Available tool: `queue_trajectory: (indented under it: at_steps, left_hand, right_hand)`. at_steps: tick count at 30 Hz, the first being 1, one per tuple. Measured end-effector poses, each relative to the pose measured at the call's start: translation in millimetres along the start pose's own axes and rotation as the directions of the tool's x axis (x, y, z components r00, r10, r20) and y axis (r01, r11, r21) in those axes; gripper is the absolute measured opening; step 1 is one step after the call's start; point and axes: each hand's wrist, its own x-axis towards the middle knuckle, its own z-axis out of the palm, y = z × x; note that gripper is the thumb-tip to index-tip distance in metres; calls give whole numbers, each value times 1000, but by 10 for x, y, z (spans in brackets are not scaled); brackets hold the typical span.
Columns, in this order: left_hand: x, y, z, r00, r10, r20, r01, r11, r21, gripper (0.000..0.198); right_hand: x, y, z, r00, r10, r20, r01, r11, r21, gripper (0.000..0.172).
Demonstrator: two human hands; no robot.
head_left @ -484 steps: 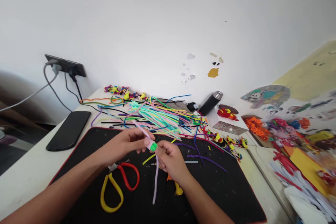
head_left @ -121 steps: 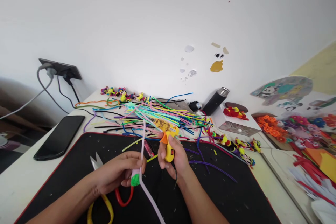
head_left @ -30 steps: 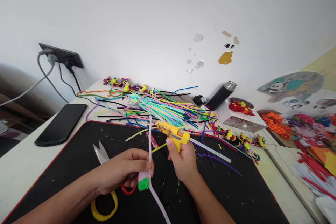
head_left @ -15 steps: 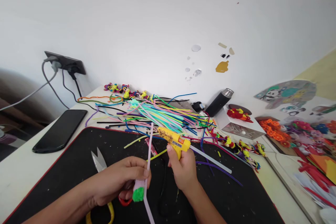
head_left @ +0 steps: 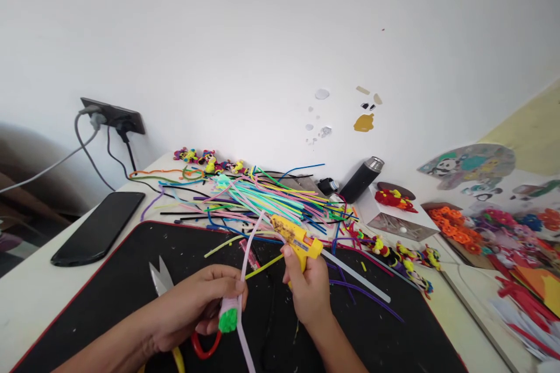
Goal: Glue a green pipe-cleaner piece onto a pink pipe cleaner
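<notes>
My left hand [head_left: 205, 297] is closed on a small pipe cleaner bundle [head_left: 228, 316], pale pink on its side with a fuzzy green end. The same fingers pinch a long pale pink pipe cleaner [head_left: 243, 280], which runs upward and bends right at its top. My right hand [head_left: 307, 285] grips a yellow hot glue gun [head_left: 297, 239], its nozzle pointing left, close by the strand's upper part; I cannot tell whether they touch. A clear glue stick [head_left: 359, 278] sticks out of the gun's back. Scissors [head_left: 163, 280] lie partly under my left hand and forearm.
Many coloured pipe cleaners [head_left: 262, 195] are heaped behind the black mat [head_left: 385, 338]. A phone [head_left: 100, 227] lies at left, below a socket strip [head_left: 114, 115]. At right are a black flask [head_left: 362, 179], a white box [head_left: 402, 220] and small pipe cleaner figures [head_left: 409, 256].
The top of the pale pink pipe cleaner now leans and curves right toward the nozzle. The glue gun sits slightly further right, and the camera view has tilted a little upward.
</notes>
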Motion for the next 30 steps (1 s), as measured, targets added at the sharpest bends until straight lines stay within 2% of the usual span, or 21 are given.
queue_trajectory:
  at_steps: [3, 9, 12, 19, 30]
  left_hand:
    - [-8, 5, 4, 1000, 8, -15, -9, 1000, -10, 45]
    - [10, 2, 10, 999, 17, -38, -18, 999, -29, 42]
    - [23, -7, 0, 999, 19, -38, -20, 999, -32, 42]
    - [2, 5, -1, 999, -1, -42, 0, 999, -32, 46]
    - [4, 10, 10, 1000, -9, -19, 9, 999, -37, 42]
  right_hand:
    - [-1, 62, 25, 999, 36, -19, -35, 999, 37, 55]
    - [3, 95, 27, 996, 8, -94, 0, 997, 82, 56]
    - [11, 53, 17, 997, 15, -70, -11, 998, 65, 58]
    - [-2, -84, 18, 993, -120, 12, 121, 989, -90, 52]
    - [-2, -45, 23, 990, -139, 23, 141, 979, -145, 54]
